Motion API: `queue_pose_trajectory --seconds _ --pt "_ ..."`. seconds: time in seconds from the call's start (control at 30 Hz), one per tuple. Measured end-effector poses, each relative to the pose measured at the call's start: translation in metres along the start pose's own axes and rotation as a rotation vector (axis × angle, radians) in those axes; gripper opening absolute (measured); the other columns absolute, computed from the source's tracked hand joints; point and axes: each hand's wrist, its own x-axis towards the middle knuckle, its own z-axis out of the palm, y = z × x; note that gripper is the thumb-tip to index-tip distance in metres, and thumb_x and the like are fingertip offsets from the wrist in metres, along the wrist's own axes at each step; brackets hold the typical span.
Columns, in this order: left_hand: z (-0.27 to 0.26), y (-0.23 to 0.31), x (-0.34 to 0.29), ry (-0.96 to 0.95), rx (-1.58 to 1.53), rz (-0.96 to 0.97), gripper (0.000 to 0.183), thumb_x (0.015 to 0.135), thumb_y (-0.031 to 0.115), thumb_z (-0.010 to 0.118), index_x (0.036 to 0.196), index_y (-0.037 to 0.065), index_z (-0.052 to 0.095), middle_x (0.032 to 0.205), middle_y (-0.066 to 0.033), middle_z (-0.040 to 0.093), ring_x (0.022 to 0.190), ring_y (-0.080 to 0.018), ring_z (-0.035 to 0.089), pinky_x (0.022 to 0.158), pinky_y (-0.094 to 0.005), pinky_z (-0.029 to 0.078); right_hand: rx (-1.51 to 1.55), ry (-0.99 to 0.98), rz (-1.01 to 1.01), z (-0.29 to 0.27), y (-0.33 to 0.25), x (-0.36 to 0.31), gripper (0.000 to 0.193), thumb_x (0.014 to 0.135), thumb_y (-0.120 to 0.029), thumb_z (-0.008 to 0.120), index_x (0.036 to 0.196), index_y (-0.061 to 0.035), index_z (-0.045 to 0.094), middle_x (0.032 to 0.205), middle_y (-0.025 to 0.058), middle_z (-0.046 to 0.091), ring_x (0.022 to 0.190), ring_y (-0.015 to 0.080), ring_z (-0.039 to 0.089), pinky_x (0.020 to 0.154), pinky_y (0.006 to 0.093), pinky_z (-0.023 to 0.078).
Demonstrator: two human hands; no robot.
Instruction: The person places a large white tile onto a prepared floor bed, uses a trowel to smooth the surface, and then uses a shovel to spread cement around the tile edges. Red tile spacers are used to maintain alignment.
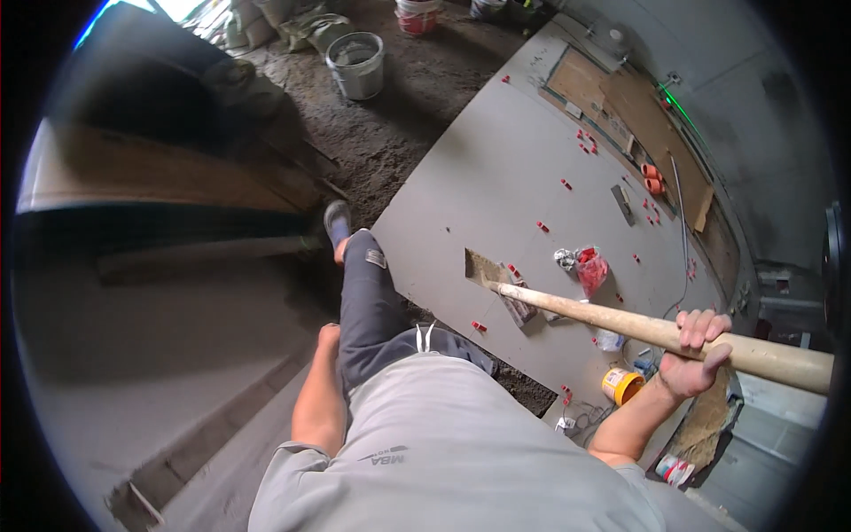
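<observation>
My right hand [689, 375] is wrapped around a long wooden handle [603, 317], its fingers over the far side and its thumb along the near side. The handle slants up past my hand to the right. Its lower end meets a flat, brownish, mortar-coloured blade [484, 268] low over the pale tiled floor [470, 191]; whether the two touch I cannot tell. My left arm hangs at my side, the left hand [329, 335] beside my thigh with its fingers hidden. One of my feet [337, 220] stands at the tile's edge.
Red tile-levelling clips [542, 227] dot the tiles. About them lie a red plastic bag [591, 270], a grey block [622, 204] and a yellow bucket [622, 387]. Dark loose mortar [390, 133] borders the tiles, with a grey bucket [357, 75] on it. Cardboard [612, 106] lies far right.
</observation>
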Motion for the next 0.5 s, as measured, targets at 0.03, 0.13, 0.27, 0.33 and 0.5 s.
queue_pose_trajectory --seconds 0.03,0.13,0.27,0.33,0.5 --pt "-0.008 -0.002 0.027 0.023 0.139 0.004 0.037 0.075 0.027 0.074 0.099 -0.001 0.073 0.098 -0.0167 0.073 0.088 -0.0266 0.068 0.078 -0.0375 0.053 -0.007 0.009 -0.016 0.008 0.009 0.016 0.04 0.092 -0.049 0.063 0.092 -0.0123 0.047 0.076 -0.0041 0.044 0.068 0.0084 0.041 0.071 0.0278 0.034" --pt "-0.038 -0.03 0.132 -0.008 0.225 0.054 0.033 0.081 0.026 0.068 0.101 0.0 0.073 0.098 -0.0165 0.073 0.09 -0.0265 0.069 0.079 -0.0357 0.053 0.031 0.08 -0.045 0.033 0.055 0.068 0.042 0.093 -0.053 0.059 0.091 -0.0131 0.047 0.076 -0.0044 0.044 0.068 0.0087 0.041 0.075 0.0298 0.034" --pt "-0.056 -0.018 0.22 -0.185 0.122 0.041 0.032 0.084 0.025 0.063 0.101 -0.001 0.072 0.097 -0.0197 0.072 0.09 -0.0279 0.069 0.08 -0.0363 0.053 0.086 0.306 -0.099 0.079 0.144 0.144 0.039 0.096 -0.05 0.056 0.088 -0.0137 0.045 0.077 -0.0039 0.043 0.068 0.0103 0.041 0.078 0.0318 0.035" --pt "-0.059 0.054 0.233 -0.247 0.573 0.206 0.032 0.085 0.026 0.065 0.099 -0.002 0.071 0.099 -0.0189 0.072 0.093 -0.0256 0.069 0.08 -0.035 0.053 0.073 0.419 -0.126 0.102 0.192 0.203 0.036 0.098 -0.044 0.056 0.083 -0.0133 0.044 0.074 -0.0031 0.042 0.067 0.0111 0.041 0.074 0.0319 0.037" --pt "-0.153 0.118 0.324 -0.355 -0.092 -0.156 0.03 0.088 0.016 0.064 0.114 0.001 0.065 0.092 -0.0072 0.069 0.08 -0.0176 0.062 0.073 -0.0323 0.051 -0.104 0.789 0.085 0.152 0.385 0.372 0.033 0.096 -0.036 0.06 0.077 -0.0096 0.052 0.067 0.0031 0.05 0.066 0.0195 0.053 0.072 0.0376 0.048"
